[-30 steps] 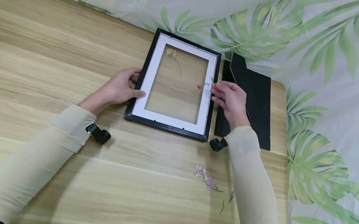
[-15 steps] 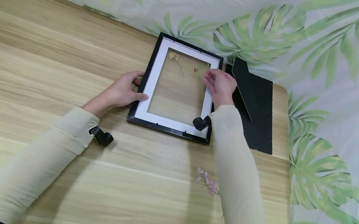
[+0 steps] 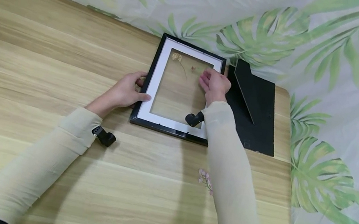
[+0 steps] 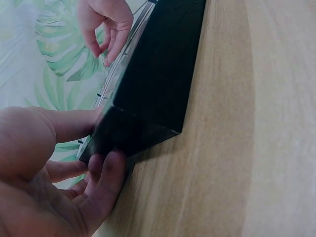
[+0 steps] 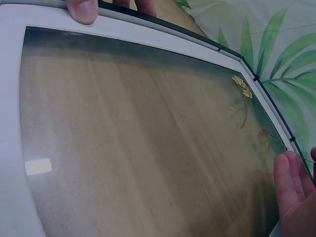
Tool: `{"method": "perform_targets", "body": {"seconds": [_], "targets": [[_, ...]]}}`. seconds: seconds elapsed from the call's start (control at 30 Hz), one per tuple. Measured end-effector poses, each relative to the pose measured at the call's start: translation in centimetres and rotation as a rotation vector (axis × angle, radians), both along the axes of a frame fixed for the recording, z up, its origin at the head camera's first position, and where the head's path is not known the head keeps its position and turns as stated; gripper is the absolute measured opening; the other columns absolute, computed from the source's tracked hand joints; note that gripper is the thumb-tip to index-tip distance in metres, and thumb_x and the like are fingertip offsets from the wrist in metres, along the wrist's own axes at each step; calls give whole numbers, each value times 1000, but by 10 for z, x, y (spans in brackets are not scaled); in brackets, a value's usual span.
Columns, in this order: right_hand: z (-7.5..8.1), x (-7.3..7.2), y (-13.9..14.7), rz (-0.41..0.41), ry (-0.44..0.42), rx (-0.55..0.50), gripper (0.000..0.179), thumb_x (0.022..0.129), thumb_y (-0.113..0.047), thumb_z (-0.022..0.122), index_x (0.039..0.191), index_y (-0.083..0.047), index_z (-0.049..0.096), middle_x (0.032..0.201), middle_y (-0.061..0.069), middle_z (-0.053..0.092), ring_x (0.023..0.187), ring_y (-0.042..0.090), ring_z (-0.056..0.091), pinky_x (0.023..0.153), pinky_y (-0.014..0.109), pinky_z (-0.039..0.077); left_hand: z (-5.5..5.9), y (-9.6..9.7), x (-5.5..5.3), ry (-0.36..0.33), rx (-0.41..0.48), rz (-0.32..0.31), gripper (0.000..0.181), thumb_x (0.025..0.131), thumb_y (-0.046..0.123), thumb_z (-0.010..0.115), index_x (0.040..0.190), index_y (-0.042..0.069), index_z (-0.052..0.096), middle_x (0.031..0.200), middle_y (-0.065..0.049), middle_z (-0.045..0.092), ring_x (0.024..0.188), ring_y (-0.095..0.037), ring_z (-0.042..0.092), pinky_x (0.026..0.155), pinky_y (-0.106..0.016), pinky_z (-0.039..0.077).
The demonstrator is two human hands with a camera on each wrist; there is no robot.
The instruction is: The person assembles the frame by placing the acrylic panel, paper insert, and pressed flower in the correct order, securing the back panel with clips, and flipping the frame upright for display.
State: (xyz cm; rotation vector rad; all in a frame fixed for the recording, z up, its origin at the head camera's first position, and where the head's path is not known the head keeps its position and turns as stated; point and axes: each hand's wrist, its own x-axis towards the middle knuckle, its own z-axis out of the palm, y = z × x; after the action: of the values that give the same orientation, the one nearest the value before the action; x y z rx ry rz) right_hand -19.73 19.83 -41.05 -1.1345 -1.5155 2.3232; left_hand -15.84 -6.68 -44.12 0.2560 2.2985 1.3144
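Observation:
A black picture frame [image 3: 169, 129] with a white mat and a glass pane lies on the table. My left hand [image 3: 126, 91] grips its left side, thumb over the mat and fingers around the outer edge; the left wrist view shows these fingers [image 4: 106, 180] at the frame's corner. Above the upper right of the glass, my right hand [image 3: 217, 86] pinches the thin stem of a small red dried flower [image 5: 264, 133], its bloom pointing left. A yellowish dried flower [image 3: 176, 57] with a curved stem lies on the glass near the upper left corner.
Right of the frame lies a black backing board [image 3: 262, 114] with its stand flap [image 3: 245, 87] raised. A pink dried flower [image 3: 205, 177] rests on the wooden table [image 3: 134, 191], partly hidden by the right forearm. A leaf-patterned cloth [image 3: 268, 28] hangs behind the table.
My right hand has moved left and slightly up from the frame's right edge to above the glass, carrying the red flower. The left hand keeps its grip on the frame.

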Motion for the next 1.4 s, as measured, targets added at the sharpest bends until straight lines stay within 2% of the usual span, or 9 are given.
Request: {"method": "perform_targets", "body": {"seconds": [0.23,0.4,0.73,0.97,1.2,1.3,1.4], "targets": [[0,6,3,65,-28,2,18,92,-1,67,108,-3,60,114,22,70,104,31,70,81,35,60,0,0,-1,-9,-9,1,83,93,7,72,159,7,22,132,-20,47,92,-29,57,62,-38,57],[1,12,7,145,-37,-2,19,96,-5,65,114,-3,59,121,24,67,99,30,71,79,35,60,1,0,-1,-11,-15,4,83,93,7,72,159,6,22,132,-20,47,92,-29,57,63,-38,57],[12,27,17,297,-44,-25,44,102,-13,59,143,-8,45,133,24,59,106,33,68,84,37,59,1,1,-1,-12,-27,7,83,93,8,72,160,7,22,136,-21,45,96,-30,56,67,-38,57],[19,38,26,377,-49,-48,51,103,-16,57,150,-11,40,140,26,52,106,34,68,84,39,59,-1,1,-2,-5,-18,2,82,93,8,72,159,7,23,135,-22,45,92,-29,56,63,-37,57],[29,47,34,555,-55,-13,65,104,-21,57,159,-16,23,156,23,34,110,35,67,91,45,56,0,1,-2,-3,-23,5,82,93,8,72,159,7,23,134,-21,45,91,-28,56,64,-37,57],[31,53,38,595,-47,4,71,103,-23,58,161,-16,17,157,21,33,112,35,66,93,45,54,-1,2,-1,3,-23,6,82,93,7,72,159,6,24,133,-21,45,91,-28,57,64,-37,57],[31,62,44,621,-36,11,66,104,-25,56,160,-14,22,155,20,37,115,35,64,93,46,54,-1,2,1,4,-25,7,82,93,7,72,159,6,24,133,-21,46,90,-28,57,64,-37,57]]}}
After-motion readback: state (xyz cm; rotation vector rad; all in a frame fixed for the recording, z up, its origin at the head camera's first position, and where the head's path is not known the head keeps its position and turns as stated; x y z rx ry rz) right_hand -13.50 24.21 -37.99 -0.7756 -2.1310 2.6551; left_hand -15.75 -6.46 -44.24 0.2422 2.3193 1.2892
